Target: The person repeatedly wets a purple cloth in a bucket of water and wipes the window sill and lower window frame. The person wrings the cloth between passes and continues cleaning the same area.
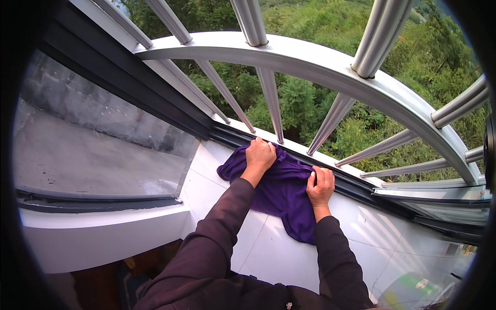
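Observation:
A purple cloth [277, 186] lies rumpled over the white tiled window ledge, its far edge up on the dark window track [352, 186]. My left hand [260, 155] grips the cloth near its upper left part, fingers curled at the track. Farther right, my right hand [321, 185] pinches the cloth's right edge between thumb and fingers, also beside the track. Between the two hands the fabric is gathered in folds, and its lower part drapes down onto the tiles.
Beyond the track stand metal window bars [270, 97] joined by a curved white rail [302, 62]. A dark-framed glass pane [104, 135] is at left, a sliding sash [438, 201] at right. A green and grey round object [410, 290] shows at lower right.

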A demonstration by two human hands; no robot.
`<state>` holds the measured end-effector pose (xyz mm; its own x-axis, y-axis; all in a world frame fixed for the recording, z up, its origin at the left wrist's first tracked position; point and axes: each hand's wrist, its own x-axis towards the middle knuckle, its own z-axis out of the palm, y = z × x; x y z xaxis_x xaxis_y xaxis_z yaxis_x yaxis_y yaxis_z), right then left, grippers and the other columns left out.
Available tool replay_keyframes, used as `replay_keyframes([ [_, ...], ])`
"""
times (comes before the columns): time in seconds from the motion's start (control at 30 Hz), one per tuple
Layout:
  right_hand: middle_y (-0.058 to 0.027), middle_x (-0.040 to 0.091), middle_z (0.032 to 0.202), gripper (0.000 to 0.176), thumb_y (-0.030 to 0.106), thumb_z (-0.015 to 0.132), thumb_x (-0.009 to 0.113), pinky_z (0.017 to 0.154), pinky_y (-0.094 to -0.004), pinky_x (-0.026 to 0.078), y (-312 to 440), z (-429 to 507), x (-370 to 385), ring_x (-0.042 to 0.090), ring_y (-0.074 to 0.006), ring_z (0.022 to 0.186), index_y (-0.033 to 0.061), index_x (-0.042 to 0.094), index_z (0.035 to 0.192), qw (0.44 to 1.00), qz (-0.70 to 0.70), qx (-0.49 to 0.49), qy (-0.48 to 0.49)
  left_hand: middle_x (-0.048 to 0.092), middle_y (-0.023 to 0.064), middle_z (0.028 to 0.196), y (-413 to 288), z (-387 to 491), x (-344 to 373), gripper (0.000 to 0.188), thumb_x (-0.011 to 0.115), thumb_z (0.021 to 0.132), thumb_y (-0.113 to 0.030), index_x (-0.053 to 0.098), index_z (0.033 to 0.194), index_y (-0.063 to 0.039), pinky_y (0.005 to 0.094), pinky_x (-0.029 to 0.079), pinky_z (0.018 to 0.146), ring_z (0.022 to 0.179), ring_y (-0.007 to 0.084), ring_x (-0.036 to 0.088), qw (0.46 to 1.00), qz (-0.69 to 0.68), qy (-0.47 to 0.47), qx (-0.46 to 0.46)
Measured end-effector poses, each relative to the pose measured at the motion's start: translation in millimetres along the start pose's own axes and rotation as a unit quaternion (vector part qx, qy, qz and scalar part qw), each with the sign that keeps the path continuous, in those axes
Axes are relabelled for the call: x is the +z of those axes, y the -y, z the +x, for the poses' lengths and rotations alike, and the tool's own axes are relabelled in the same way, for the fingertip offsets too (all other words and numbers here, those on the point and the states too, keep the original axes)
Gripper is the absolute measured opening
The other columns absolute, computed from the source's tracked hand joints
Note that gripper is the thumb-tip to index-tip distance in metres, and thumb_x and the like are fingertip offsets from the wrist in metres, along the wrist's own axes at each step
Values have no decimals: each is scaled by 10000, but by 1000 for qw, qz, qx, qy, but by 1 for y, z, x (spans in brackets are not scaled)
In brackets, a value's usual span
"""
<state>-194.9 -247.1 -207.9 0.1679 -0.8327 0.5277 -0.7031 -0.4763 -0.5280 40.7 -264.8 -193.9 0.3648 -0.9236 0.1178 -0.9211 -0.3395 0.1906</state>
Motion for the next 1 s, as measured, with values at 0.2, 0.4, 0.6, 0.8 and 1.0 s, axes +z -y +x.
replay_keyframes([
  [0.2, -62, 615, 895, 204, 55, 824, 672, 769, -405, 485, -3, -2, 0, 602, -282, 846, 87, 675, 1025, 1000, 16, -4, -21, 655, 179, 935, -54, -22, 3, 421, 576, 925, -345, 710, 842, 44, 452, 589, 679, 869, 352, 665, 999, -33, -11, 21],
  [0.4, -73, 649, 919, 197, 46, 835, 684, 772, -401, 508, -9, 1, -1, 622, -292, 842, 77, 700, 1028, 996, 63, -4, -69, 650, 195, 888, -86, -30, 15, 485, 601, 914, -431, 687, 795, 30, 443, 585, 662, 817, 359, 681, 998, -14, -47, 38],
  [0.6, -80, 655, 957, 164, 51, 849, 706, 830, -413, 493, -18, -1, -46, 621, -292, 885, 74, 715, 1011, 985, -8, 75, -157, 641, 172, 864, -83, -36, 11, 626, 626, 881, -593, 708, 784, 20, 456, 580, 693, 834, 338, 691, 1000, -6, 5, 5],
  [0.8, -37, 590, 886, 199, 137, 881, 731, 666, -382, 521, -47, -11, -89, 613, -234, 742, 170, 749, 1076, 950, -115, 262, -123, 638, 178, 877, -101, -37, 9, 653, 678, 827, -603, 689, 817, 50, 451, 579, 709, 836, 352, 689, 999, -34, 6, 7],
  [1.0, -41, 676, 895, 205, 110, 845, 736, 774, -415, 516, -67, -18, -65, 658, -275, 849, 131, 651, 1031, 955, -81, 267, -106, 623, 159, 922, -139, -51, 14, 574, 716, 796, -546, 686, 829, 26, 418, 584, 693, 854, 314, 674, 1000, -19, 11, 10],
])
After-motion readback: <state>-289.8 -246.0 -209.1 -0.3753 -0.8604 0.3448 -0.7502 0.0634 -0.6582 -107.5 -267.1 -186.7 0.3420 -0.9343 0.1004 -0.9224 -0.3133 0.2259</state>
